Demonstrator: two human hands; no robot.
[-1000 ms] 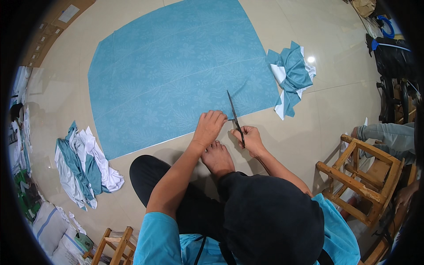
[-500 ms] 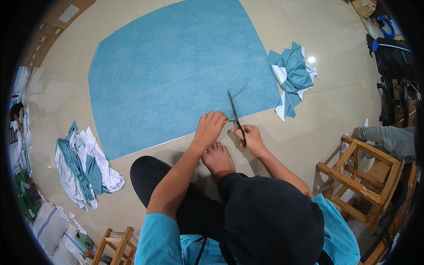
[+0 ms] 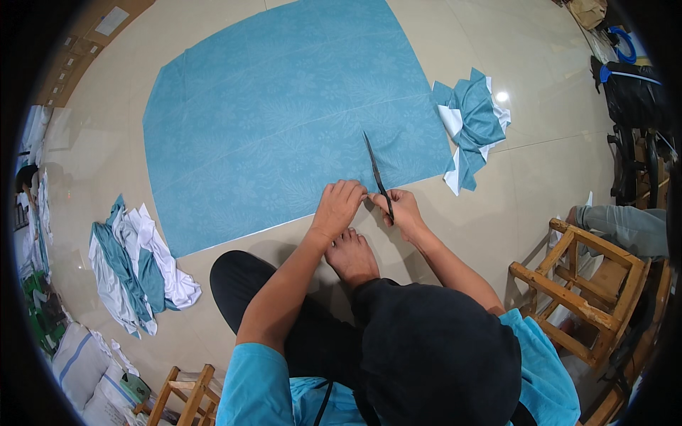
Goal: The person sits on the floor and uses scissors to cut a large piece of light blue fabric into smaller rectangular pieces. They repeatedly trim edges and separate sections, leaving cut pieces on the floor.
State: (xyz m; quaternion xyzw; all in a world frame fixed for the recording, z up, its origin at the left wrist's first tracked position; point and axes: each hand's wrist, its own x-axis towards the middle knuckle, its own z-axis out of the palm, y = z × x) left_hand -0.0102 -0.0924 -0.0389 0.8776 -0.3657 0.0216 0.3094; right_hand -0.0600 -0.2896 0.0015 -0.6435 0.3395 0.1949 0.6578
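A large teal fabric sheet (image 3: 284, 121) with a pale leaf and flower pattern lies spread on the floor. My left hand (image 3: 341, 206) pinches its near edge, fingers closed on the cloth. Just to the right, my right hand (image 3: 398, 211) grips black scissors (image 3: 376, 167) by the handles. Their long blades point away from me over the fabric and look nearly together. The thumb and fingertips of my right hand come close to the edge beside my left fingers; whether they also hold cloth I cannot tell. A small ripple rises in the fabric right of the blades.
Crumpled teal and white cloth pieces (image 3: 472, 121) lie by the sheet's right edge. Another cloth heap (image 3: 135, 263) sits at the left. Wooden stools stand at the right (image 3: 582, 298) and lower left (image 3: 186, 394). My bare foot (image 3: 353, 255) rests just below the near edge.
The scissors and right hand have shifted slightly away from me, toward the cloth edge and my left fingers. The blade tip reaches a little farther. My left hand has stayed in place.
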